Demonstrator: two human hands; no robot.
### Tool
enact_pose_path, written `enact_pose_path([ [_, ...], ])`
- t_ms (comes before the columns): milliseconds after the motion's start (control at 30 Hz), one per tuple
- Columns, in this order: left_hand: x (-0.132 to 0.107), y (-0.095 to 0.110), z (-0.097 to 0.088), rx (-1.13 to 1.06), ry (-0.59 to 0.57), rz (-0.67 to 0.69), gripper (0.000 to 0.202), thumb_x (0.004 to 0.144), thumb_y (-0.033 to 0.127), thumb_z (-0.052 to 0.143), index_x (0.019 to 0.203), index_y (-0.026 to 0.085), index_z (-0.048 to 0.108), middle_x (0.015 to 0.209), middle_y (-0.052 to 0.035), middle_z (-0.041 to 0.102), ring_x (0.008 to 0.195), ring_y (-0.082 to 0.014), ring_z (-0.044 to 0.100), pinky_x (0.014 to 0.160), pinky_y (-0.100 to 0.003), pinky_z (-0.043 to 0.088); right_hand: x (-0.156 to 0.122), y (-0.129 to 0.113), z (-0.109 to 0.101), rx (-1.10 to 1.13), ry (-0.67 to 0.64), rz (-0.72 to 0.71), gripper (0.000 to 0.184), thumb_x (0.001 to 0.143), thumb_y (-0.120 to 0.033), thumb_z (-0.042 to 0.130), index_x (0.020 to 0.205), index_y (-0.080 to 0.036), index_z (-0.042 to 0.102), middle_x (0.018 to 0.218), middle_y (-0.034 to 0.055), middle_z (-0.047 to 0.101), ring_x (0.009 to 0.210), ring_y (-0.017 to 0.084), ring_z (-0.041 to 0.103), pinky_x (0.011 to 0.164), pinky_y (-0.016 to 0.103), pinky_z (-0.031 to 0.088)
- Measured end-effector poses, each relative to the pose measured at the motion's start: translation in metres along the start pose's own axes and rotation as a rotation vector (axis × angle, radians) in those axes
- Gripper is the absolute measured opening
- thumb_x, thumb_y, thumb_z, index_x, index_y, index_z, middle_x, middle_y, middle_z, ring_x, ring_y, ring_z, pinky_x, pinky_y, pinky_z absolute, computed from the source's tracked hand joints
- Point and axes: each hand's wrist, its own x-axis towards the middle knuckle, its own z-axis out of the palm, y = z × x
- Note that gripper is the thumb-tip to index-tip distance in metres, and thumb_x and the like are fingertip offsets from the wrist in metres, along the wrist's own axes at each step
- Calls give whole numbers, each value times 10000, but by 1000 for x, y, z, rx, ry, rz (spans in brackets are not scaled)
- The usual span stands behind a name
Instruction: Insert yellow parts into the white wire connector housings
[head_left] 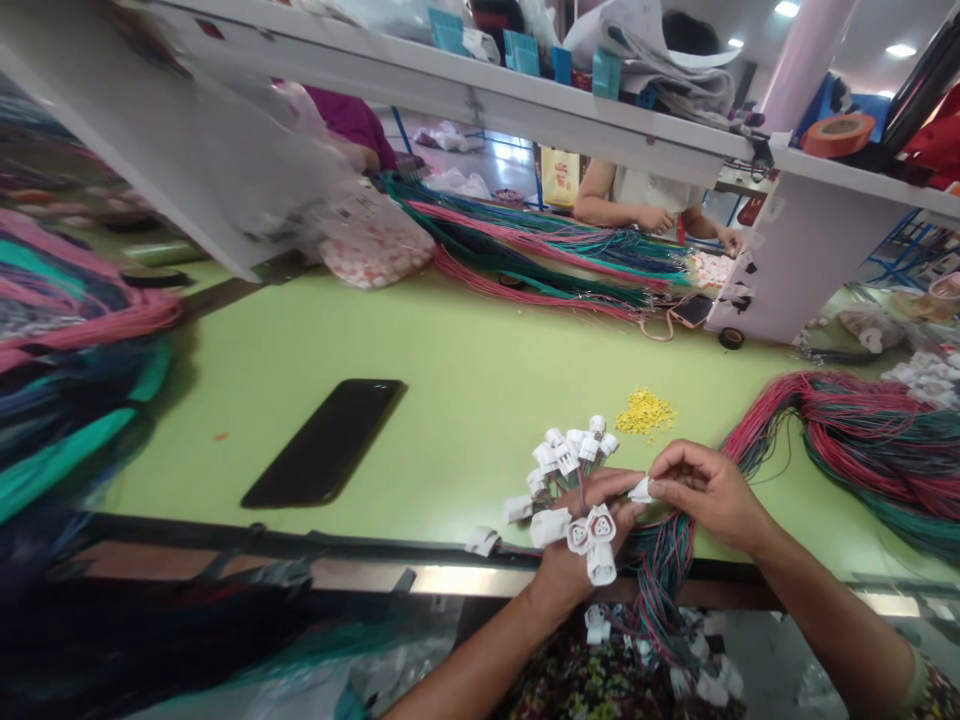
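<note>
Left hand [577, 560] clenched around a bunch of white connectors [570, 460], apparently to keep them gathered. Right hand [709, 490] pinches a small white piece [641, 491] at the fingertips. Wires [660, 570] trail nearward; their entry points are hidden by fingers. Yellow parts [645, 412] lie just beyond, and a wire bundle [847, 450] lies right, on the green table [450, 420].

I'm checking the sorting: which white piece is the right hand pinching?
The small one held in the fingers of the right hand, at the tips. Unlike the bunch of white connectors gathered in the left hand, it is held on its own.
</note>
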Motion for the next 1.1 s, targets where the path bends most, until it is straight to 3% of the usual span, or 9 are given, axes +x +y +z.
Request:
enact_pose_path([
  [233,4,6,1,-67,-50,-241,171,855,242,699,1020,215,732,942,-73,776,840,-233,729,738,-377,594,-2,6,5,161,-60,150,217,789,-344,754,918,-208,645,759,-8,649,646,120,592,617,258,487],
  [433,15,13,-3,-152,-64,-251,180,826,290,710,993,223,708,992,-85,729,910,-244,703,809,-412,577,-13,-4,-10,-229,23,-64,127,844,-258,686,948,-213,629,850,8,634,706,136,568,648,269,468],
  [500,19,17,-5,-247,-50,-319,204,848,322,692,1025,221,692,1010,-86,715,812,-212,704,745,-391,579,-27,-11,-22,-397,-95,-158,118,876,-184,622,986,-219,650,943,36,655,831,163,605,749,298,485],
  [567,22,21,-5,-338,-43,-441,238,877,365,665,1064,218,672,956,-68,716,578,-135,629,563,-322,531,-46,-15,-30,-509,-355,-182,185,874,-128,583,994,-231,680,970,42,674,887,176,626,794,306,485],
  [633,23,22,-3,-379,-33,-512,253,894,401,642,1059,211,668,871,-46,711,434,-80,488,431,-271,414,-67,-13,-32,-593,-593,-134,211,824,-93,586,927,-234,704,886,29,683,801,172,636,686,270,471],
  [733,24,19,0,-320,-16,-459,227,919,390,602,1027,208,682,750,-28,692,445,-95,463,424,-270,384,-92,-5,-26,-716,-677,-113,111,786,-129,642,757,-224,691,759,18,687,648,170,618,531,257,387],
  [867,19,14,5,-177,-38,-264,155,908,288,606,1009,220,701,709,-33,686,633,-174,608,616,-344,520,-88,-12,-23,-829,-509,-123,103,879,-296,695,794,-238,698,692,-8,660,587,150,589,505,252,337],
  [1000,14,17,7,-125,-62,-296,185,909,281,584,1038,208,695,777,-58,709,713,-204,647,680,-377,541,-55,-29,-10,-662,-47,-261,218,895,-402,709,1034,-239,671,760,-5,639,574,128,549,525,251,410],
  [1100,14,24,7,-115,-102,-280,289,816,260,666,1097,193,680,917,-90,750,824,-243,685,748,-408,556,-32,-34,9,-465,72,-361,300,877,-359,729,1144,-249,646,911,27,689,623,129,596,572,266,492],
])
